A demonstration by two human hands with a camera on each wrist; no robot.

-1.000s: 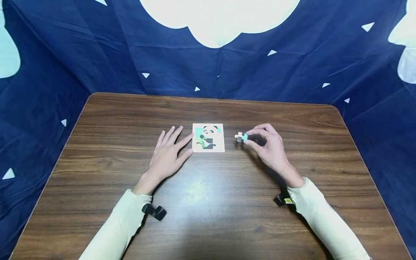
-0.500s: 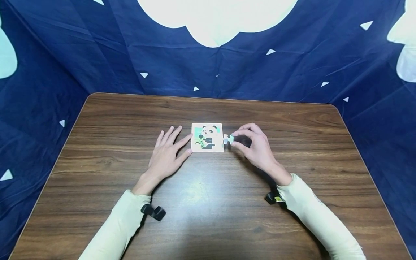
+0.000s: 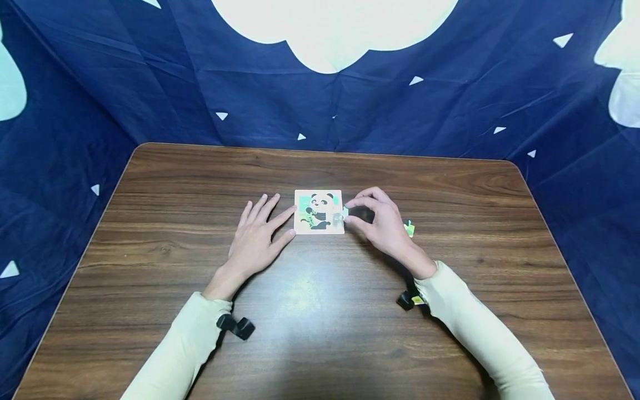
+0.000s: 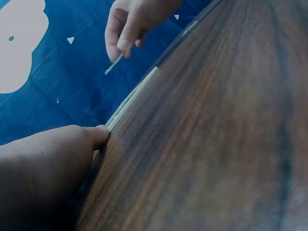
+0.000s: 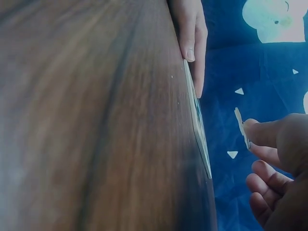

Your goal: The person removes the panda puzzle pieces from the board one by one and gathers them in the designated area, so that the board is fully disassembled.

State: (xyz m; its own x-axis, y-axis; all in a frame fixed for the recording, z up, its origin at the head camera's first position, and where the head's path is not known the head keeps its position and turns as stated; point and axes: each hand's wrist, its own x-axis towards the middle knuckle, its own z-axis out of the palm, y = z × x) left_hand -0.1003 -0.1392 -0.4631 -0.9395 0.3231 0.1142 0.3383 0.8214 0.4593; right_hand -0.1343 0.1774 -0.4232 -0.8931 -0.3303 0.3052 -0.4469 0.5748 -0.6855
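A square panda jigsaw puzzle board [image 3: 320, 193] with a pale border lies flat on the table. My left hand [image 3: 260, 239] rests spread on the table, thumb and index fingertips at the board's left edge. Between thumb and index finger my right hand [image 3: 382, 225] pinches a small puzzle piece [image 3: 345, 211], coloured light green and white. It overlaps the board's right edge in the head view. Both wrist views show this puzzle piece [image 5: 241, 126] tilted and raised above the board [image 5: 196, 118]. The other fingers of the right hand are bent, off the piece.
Another green puzzle piece [image 3: 409, 228] lies on the wooden table [image 3: 320, 344] just right of my right hand, partly hidden by it. A blue curtain [image 3: 330, 128] with white shapes stands behind the table's far edge. Small cameras sit on both wrists.
My right hand has moved left with the puzzle piece, from right of the board to over its right edge. The other green piece has come into sight behind it. The left hand has stayed put.
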